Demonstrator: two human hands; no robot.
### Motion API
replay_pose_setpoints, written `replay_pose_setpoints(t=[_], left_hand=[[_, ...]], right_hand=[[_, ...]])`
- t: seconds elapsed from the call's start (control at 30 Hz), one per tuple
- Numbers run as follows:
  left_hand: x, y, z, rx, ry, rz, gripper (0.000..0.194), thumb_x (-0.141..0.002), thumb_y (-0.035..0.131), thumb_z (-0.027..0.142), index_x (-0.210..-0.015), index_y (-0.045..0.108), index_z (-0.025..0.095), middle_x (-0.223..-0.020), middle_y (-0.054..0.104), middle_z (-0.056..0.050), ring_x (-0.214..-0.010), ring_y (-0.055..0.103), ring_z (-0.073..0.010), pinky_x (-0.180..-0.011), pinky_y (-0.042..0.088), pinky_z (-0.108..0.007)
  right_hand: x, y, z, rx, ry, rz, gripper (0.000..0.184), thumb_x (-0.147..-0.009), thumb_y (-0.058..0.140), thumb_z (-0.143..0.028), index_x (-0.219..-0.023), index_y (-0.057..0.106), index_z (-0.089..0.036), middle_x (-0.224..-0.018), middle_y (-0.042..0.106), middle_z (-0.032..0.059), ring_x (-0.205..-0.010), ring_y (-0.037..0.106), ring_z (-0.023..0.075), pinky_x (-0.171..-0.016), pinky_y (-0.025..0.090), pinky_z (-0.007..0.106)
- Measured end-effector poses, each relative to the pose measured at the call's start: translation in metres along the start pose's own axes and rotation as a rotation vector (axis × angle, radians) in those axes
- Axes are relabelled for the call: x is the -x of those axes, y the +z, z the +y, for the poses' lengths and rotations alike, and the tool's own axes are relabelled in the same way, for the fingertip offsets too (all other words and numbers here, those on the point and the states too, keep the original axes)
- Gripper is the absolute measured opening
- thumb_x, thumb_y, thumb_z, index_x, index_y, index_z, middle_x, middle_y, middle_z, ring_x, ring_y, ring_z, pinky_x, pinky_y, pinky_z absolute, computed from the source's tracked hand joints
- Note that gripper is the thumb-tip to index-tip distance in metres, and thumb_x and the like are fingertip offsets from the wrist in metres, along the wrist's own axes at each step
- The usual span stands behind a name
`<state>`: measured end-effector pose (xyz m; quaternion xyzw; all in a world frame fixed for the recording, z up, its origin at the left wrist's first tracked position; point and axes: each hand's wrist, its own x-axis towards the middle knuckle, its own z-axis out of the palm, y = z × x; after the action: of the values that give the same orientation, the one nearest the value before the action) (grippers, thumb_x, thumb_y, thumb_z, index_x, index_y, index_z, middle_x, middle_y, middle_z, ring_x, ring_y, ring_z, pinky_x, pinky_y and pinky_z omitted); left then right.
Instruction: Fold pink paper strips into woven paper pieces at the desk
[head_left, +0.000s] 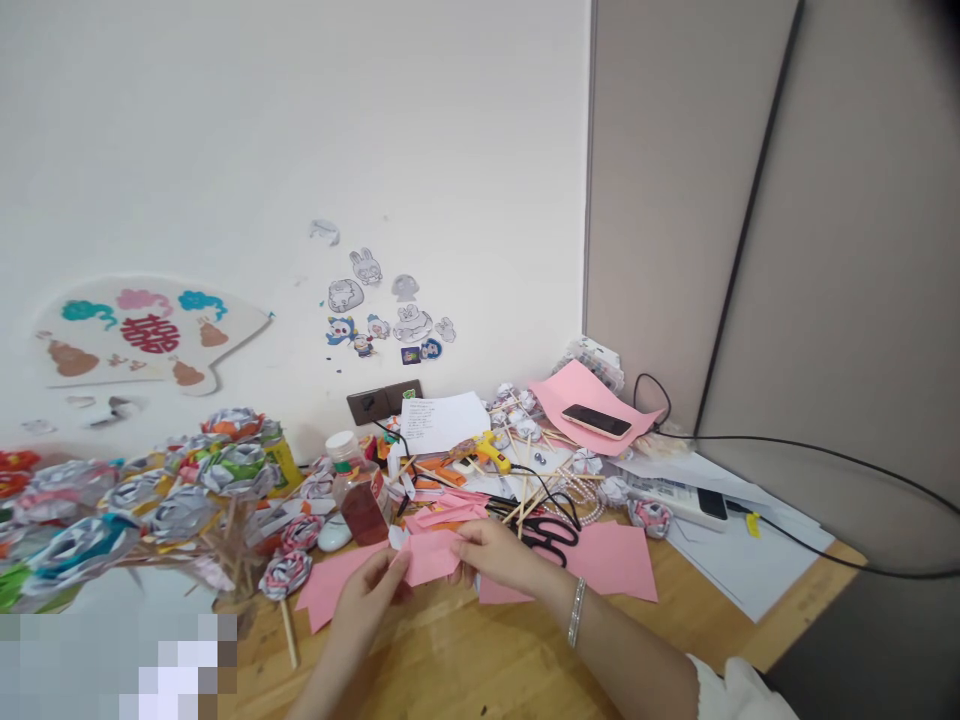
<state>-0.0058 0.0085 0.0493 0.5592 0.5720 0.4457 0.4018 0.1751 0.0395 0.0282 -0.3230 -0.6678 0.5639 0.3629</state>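
My left hand [369,595] and my right hand [499,552] pinch the two ends of a small pink paper piece [431,555] just above the wooden table [480,660]. Both hands have their fingers closed on it. A silver bracelet [576,612] sits on my right wrist. More pink paper sheets [611,560] lie flat under and beside the hands. Black scissors [551,535] lie just behind my right hand.
A bunch of paper flowers on sticks [172,495] fills the left side. A plastic bottle [360,495], a yellow glue gun [495,450], wooden sticks, a phone [597,421] on pink paper, a white power strip [682,497] and black cables crowd the back by the wall.
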Motion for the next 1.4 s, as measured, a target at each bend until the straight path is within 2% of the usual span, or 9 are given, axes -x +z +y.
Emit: replay_pose_setpoints(t=[0.1,0.23,0.4,0.5,0.67,0.83,0.93,1.13,1.4], left_hand=[[0.001,-0.002,0.002,-0.096,0.045,-0.028,0.033,-0.061,0.058,0.048,-0.051,0.056,0.017,-0.044,0.054,0.004,-0.047,0.053,-0.0144,-0.049,0.042,-0.024],[0.001,-0.003,0.005,0.045,-0.052,-0.094,0.035,-0.057,0.062,0.047,-0.07,0.065,0.015,-0.046,0.059,0.003,-0.046,0.054,-0.0144,-0.05,0.044,-0.025],[0.005,-0.003,0.01,0.255,-0.128,-0.061,0.045,-0.052,0.07,0.04,-0.088,0.064,0.014,-0.051,0.063,0.002,-0.045,0.056,-0.0134,-0.05,0.044,-0.025],[0.007,-0.002,0.013,0.382,-0.134,-0.066,0.041,-0.051,0.072,0.034,-0.085,0.065,0.015,-0.05,0.063,0.002,-0.042,0.053,-0.0113,-0.046,0.043,-0.024],[0.007,0.0,0.011,0.511,-0.113,-0.079,0.031,-0.051,0.073,0.029,-0.078,0.066,0.015,-0.044,0.061,0.003,-0.039,0.051,-0.0087,-0.041,0.04,-0.019],[0.005,0.0,0.008,0.463,-0.128,-0.086,0.034,-0.051,0.072,0.033,-0.08,0.063,0.016,-0.049,0.064,0.002,-0.04,0.054,-0.0117,-0.041,0.043,-0.023],[0.007,0.0,0.01,0.461,-0.111,-0.077,0.029,-0.055,0.07,0.03,-0.08,0.063,0.017,-0.052,0.064,0.003,-0.039,0.054,-0.0094,-0.042,0.043,-0.021],[0.009,0.002,0.012,0.497,-0.111,-0.063,0.021,-0.053,0.069,0.028,-0.07,0.063,0.017,-0.045,0.059,0.004,-0.037,0.05,-0.0083,-0.039,0.04,-0.018],[0.014,0.001,0.018,0.546,-0.077,-0.092,0.018,-0.06,0.066,0.028,-0.075,0.063,0.019,-0.047,0.058,0.003,-0.04,0.05,-0.0085,-0.042,0.04,-0.018]], right_hand=[[-0.001,-0.003,0.002,0.015,0.002,-0.018,0.033,-0.076,0.047,-0.043,-0.064,0.052,-0.013,-0.06,0.058,0.0015,-0.05,0.052,0.0102,-0.053,0.042,0.024],[-0.001,-0.005,-0.003,-0.027,-0.046,0.011,0.036,-0.074,0.05,-0.047,-0.066,0.055,-0.012,-0.056,0.054,0.0,-0.05,0.052,0.01,-0.052,0.041,0.023],[0.005,-0.002,-0.018,-0.26,-0.056,-0.022,0.038,-0.071,0.056,-0.043,-0.093,0.06,-0.013,-0.065,0.058,0.0023,-0.055,0.055,0.011,-0.054,0.041,0.023],[0.007,-0.001,-0.021,-0.376,-0.049,-0.032,0.04,-0.07,0.059,-0.038,-0.102,0.058,-0.013,-0.067,0.059,0.0034,-0.054,0.055,0.0108,-0.055,0.041,0.024],[0.006,0.002,-0.017,-0.435,-0.058,-0.031,0.035,-0.071,0.058,-0.034,-0.101,0.06,-0.014,-0.065,0.06,0.003,-0.055,0.055,0.0111,-0.054,0.041,0.024],[0.005,0.002,-0.014,-0.453,-0.055,-0.029,0.032,-0.071,0.058,-0.03,-0.098,0.061,-0.013,-0.065,0.06,0.0029,-0.053,0.055,0.0108,-0.052,0.041,0.024],[0.005,0.002,-0.013,-0.46,-0.049,-0.04,0.032,-0.071,0.058,-0.029,-0.098,0.061,-0.013,-0.065,0.06,0.0031,-0.053,0.056,0.0111,-0.051,0.041,0.023],[0.006,0.004,-0.012,-0.483,-0.039,-0.063,0.032,-0.072,0.057,-0.03,-0.099,0.06,-0.014,-0.062,0.06,0.002,-0.051,0.055,0.0102,-0.053,0.041,0.023],[0.004,0.005,-0.012,-0.504,-0.076,-0.075,0.032,-0.072,0.058,-0.028,-0.099,0.061,-0.013,-0.063,0.06,0.0018,-0.049,0.054,0.0093,-0.052,0.043,0.023]])
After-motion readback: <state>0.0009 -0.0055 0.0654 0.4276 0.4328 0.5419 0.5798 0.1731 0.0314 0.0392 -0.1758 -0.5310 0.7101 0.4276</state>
